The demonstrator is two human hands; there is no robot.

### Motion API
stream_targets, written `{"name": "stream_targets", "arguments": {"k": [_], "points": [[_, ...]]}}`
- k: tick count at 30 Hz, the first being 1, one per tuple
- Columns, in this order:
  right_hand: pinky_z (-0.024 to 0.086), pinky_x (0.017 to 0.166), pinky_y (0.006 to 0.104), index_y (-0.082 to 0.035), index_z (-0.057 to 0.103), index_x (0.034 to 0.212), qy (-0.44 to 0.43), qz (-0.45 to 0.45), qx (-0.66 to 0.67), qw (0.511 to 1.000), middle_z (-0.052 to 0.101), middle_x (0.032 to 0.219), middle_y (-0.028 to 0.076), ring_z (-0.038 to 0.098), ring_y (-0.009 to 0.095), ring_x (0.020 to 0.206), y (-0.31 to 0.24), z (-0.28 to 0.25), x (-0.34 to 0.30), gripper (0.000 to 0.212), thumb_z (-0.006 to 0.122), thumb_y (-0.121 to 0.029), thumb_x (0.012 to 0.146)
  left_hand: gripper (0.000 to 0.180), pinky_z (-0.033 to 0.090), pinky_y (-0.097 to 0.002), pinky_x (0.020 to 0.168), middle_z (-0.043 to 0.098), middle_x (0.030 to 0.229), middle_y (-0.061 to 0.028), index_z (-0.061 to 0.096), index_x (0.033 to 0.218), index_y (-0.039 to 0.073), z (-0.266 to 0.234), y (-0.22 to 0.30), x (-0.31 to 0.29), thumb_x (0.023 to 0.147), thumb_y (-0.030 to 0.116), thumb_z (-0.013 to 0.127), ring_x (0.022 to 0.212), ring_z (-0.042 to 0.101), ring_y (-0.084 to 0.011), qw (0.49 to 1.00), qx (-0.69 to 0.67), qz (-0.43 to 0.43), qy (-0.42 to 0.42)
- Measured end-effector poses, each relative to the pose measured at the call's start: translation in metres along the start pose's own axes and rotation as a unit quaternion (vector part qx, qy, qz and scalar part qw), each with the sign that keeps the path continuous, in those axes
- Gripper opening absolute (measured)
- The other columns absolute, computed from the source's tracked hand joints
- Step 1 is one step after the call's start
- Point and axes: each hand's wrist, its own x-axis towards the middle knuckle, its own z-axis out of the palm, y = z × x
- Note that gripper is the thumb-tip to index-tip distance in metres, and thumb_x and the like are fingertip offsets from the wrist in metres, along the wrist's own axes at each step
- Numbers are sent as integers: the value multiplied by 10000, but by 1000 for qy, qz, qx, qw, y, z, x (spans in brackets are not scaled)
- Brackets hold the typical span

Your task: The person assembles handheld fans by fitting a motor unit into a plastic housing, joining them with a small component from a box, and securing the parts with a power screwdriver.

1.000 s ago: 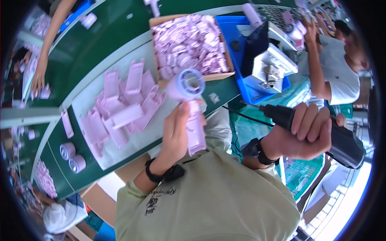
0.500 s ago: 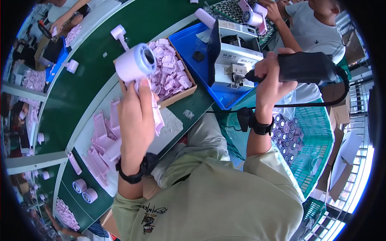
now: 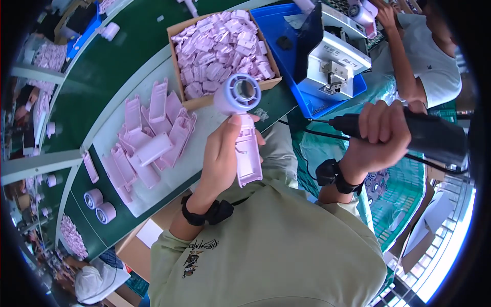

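Note:
My left hand is closed around a pink hair dryer body. Its round lilac-rimmed head points up and away, and the hollow inside of its handle faces me. To the right, my right hand grips a black electric screwdriver with a cord. The thin bit points left, apart from the dryer body, and ends near the corner of a blue tray. In that tray stands a white-and-silver screw feeder, just beyond the screwdriver.
A cardboard box full of small pink parts stands ahead. Pink handle shells lie piled on a white sheet at left, near two round heads. A green basket is at lower right. A co-worker sits at far right.
My left hand has brought the dryer body nearer and to the right, turning its hollow handle toward me. The screwdriver has come away from the feeder, down and to the right.

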Motion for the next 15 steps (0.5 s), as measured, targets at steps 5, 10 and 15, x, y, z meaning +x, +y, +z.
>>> {"name": "stream_targets", "arguments": {"k": [5, 10, 15], "points": [[315, 367, 209, -81, 469, 1083, -186, -20, 62, 980, 374, 549, -16, 319, 60, 399, -5, 54, -26, 203, 458, -63, 881, 470, 497, -253, 584, 638, 811, -85, 557, 1166, -19, 5, -14, 0, 1059, 364, 305, 616, 622, -132, 997, -64, -34, -25], [337, 361, 207, -97, 454, 1097, -290, 9, 55, 955, 377, 547, -17, 339, 63, 396, 9, 60, -33, 213, 425, -53, 890, 465, 484, -259, 645, 643, 814, -77, 572, 1160, -15, 3, -19, -8, 1061, 361, 316, 668, 598, -100, 998, -58, -4, -19], [332, 356, 212, -105, 437, 1112, -325, 17, 60, 944, 382, 549, -21, 339, 64, 392, 18, 58, -32, 220, 422, -56, 899, 462, 457, -256, 657, 650, 804, -71, 585, 1149, -17, 0, -16, -11, 1063, 353, 320, 687, 568, -79, 999, -53, 1, -8]]}}
